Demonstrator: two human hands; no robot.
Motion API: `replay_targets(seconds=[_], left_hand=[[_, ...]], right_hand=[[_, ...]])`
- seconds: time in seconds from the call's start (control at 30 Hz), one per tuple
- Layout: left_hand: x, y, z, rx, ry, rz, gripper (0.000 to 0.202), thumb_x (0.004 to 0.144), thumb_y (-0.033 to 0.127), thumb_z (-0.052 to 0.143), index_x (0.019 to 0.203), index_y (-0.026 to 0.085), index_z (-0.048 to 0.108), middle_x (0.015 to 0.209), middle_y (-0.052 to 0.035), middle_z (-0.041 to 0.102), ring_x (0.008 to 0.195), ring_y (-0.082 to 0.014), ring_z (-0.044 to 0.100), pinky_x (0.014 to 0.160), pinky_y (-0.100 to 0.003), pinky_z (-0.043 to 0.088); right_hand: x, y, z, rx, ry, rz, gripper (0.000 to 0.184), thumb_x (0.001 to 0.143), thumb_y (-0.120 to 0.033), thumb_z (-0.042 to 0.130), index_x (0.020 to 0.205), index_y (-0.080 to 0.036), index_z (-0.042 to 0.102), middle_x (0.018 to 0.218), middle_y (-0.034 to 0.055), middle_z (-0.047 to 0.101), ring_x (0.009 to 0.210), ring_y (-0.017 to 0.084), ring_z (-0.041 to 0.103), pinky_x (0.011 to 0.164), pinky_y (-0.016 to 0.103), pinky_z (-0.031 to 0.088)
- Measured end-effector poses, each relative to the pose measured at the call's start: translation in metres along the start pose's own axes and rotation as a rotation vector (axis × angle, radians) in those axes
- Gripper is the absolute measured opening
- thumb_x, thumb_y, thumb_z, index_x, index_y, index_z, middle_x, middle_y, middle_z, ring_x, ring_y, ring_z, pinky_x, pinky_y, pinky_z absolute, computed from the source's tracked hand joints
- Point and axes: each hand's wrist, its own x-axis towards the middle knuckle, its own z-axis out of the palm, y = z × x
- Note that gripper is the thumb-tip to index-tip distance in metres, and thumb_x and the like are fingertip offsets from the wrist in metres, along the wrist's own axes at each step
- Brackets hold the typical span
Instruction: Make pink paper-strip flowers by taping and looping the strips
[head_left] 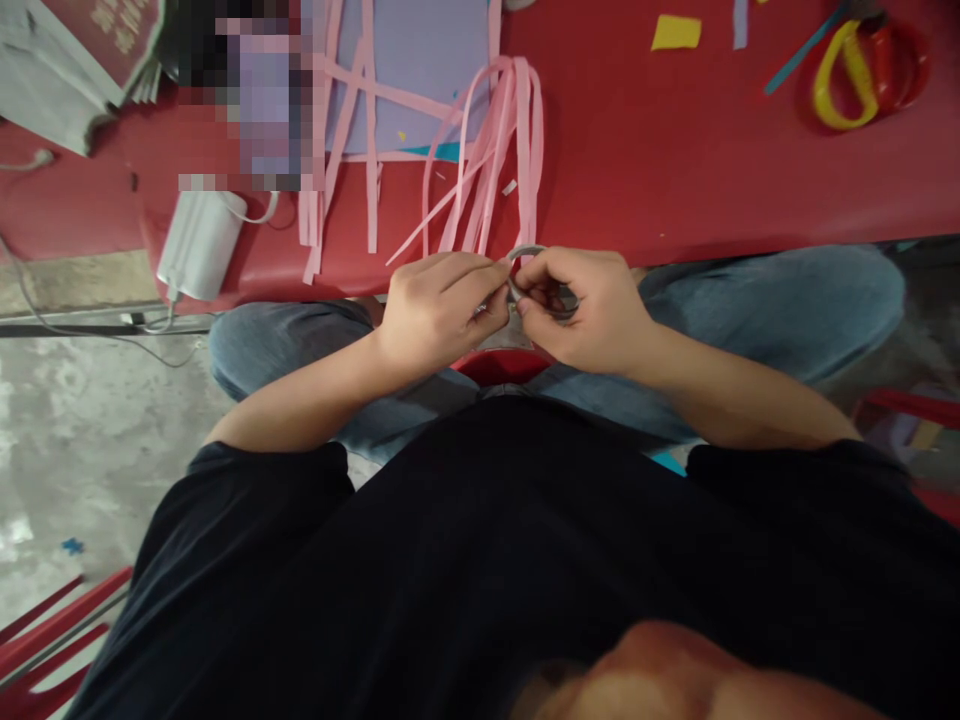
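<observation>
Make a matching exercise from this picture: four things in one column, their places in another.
Things:
1. ring
2. pink strips
3. scissors
4. charger

Places:
A. far right end of the table
B. pinched between left hand and right hand
C. table's left, near edge
D. mid-table, beyond the hands

Pairs: 1-B, 2-D, 3-A, 4-C

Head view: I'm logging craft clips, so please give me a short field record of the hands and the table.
Holding: left hand and right hand together pinch a small grey ring
Where: above the lap, at the red table edge
On table: loose pink paper strips, purple paper sheet, yellow-and-red-handled scissors, white power adapter
</observation>
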Motion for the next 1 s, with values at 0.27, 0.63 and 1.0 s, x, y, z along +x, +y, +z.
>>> replay_targets(seconds=[0.27,0.63,1.0], left_hand=[[0.0004,-0.0011,0.0022,0.056,-0.008,0.001,0.015,0.107,0.019,0.061,0.111,0.022,0.075,0.096,-0.0035,0.085,0.084,-0.0198,0.083,0.075,-0.034,0.064],[-0.0014,-0.0084,0.0015,-0.056,-0.054,-0.034,0.014,0.107,0.026,0.065,0.115,0.025,0.076,0.103,-0.0057,0.085,0.093,-0.0219,0.083,0.082,-0.039,0.066],[-0.006,-0.0065,0.0031,-0.005,-0.139,-0.101,0.021,0.11,0.03,0.059,0.108,0.024,0.079,0.097,-0.0063,0.084,0.09,-0.0216,0.082,0.081,-0.038,0.065]], right_hand=[[0.002,0.0019,0.002,0.04,-0.002,0.03,0.011,0.086,-0.014,0.074,0.091,-0.022,0.068,0.075,-0.0025,0.061,0.064,0.011,0.053,0.06,0.028,0.043],[0.0061,0.0003,-0.0032,0.104,-0.009,0.064,0.008,0.09,-0.015,0.072,0.089,-0.021,0.069,0.073,-0.0025,0.061,0.063,0.011,0.051,0.058,0.027,0.042],[0.0043,0.0016,-0.0011,0.091,-0.029,0.087,0.006,0.091,-0.017,0.071,0.089,-0.022,0.069,0.073,-0.002,0.063,0.064,0.012,0.054,0.058,0.027,0.046]])
